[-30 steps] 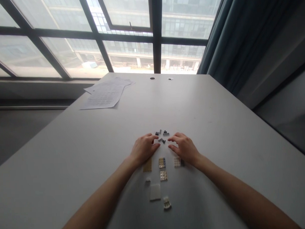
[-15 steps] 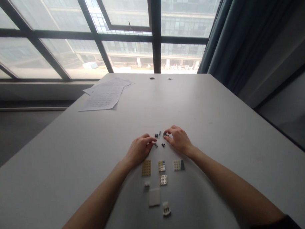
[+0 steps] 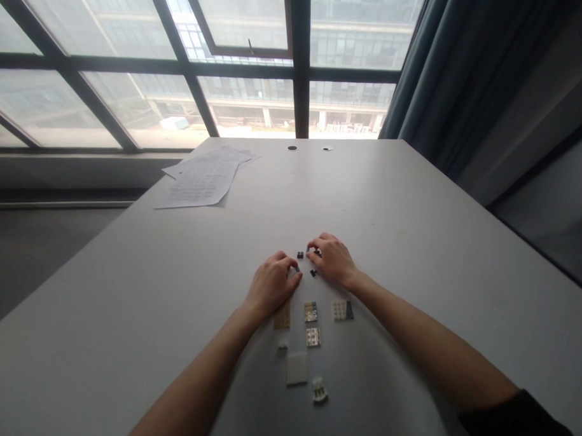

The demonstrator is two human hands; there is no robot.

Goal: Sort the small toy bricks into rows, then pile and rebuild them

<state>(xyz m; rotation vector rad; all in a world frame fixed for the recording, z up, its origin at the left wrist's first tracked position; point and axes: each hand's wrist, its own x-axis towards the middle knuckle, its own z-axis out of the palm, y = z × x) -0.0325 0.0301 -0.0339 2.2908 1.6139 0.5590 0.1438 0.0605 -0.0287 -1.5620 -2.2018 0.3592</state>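
Note:
My left hand (image 3: 274,281) rests on the table, thumb and index finger closed about a small grey building-block piece (image 3: 297,269). Across from it, the fingertips of my right hand (image 3: 333,260) pinch another small grey building-block piece (image 3: 308,250), partly hidden by the fingers. A black block piece (image 3: 300,255) lies between the hands, and a second dark piece (image 3: 313,273) sits just below. More dark pieces (image 3: 317,252) show partly under my right hand. Beneath my left wrist, a tan studded plate (image 3: 282,317) is partly covered.
Closer to me lie a tan-and-grey plate (image 3: 310,311), a white plate with a dark wedge (image 3: 342,310), a shiny studded plate (image 3: 313,337), a smooth white tile (image 3: 296,369) and a white curved piece (image 3: 319,390). Paper sheets (image 3: 198,180) lie at the table's far left.
My right hand has moved left and its fingers have closed on the upright grey piece. My left thumb and index finger have come together around the other grey piece. The view has shifted slightly.

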